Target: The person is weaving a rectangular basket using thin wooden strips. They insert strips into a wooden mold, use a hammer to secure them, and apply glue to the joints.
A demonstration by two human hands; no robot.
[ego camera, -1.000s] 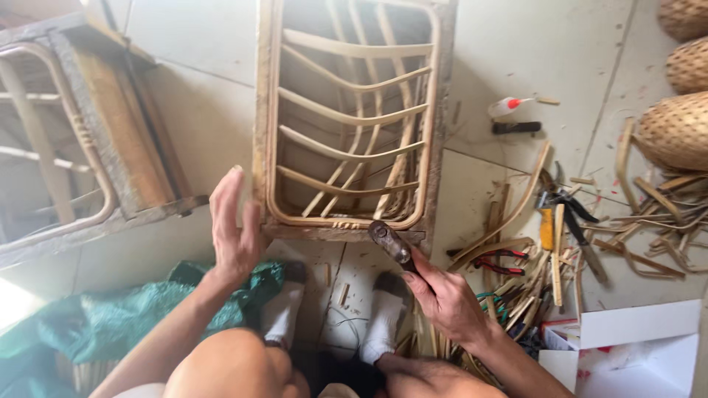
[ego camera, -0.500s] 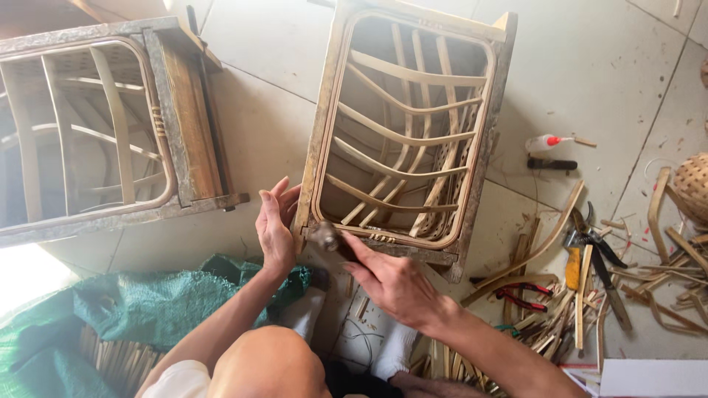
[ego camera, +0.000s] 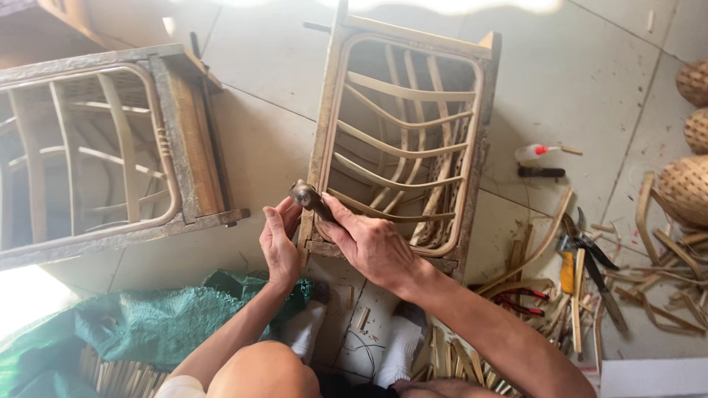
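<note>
Gripping a hammer point(ego camera: 308, 197) at the near-left corner of a rattan frame point(ego camera: 402, 140) standing on the floor.

The right hand point(ego camera: 372, 245) is clamped on the hammer handle, the dark head projecting just past its fingertips, to the upper left. The left hand point(ego camera: 279, 242) stands just beside it, fingers together and extended, flat against the corner post of the frame. A second frame point(ego camera: 110, 151) lies well to the left of the left hand. A green sack point(ego camera: 147, 320) lies below the left forearm. To the right of the right forearm, well apart, lie rattan offcuts point(ego camera: 664, 273), shears point(ego camera: 586, 247), red pliers point(ego camera: 520, 302) and a small bottle point(ego camera: 537, 152). Woven baskets point(ego camera: 689, 184) sit at the far right edge.
</note>
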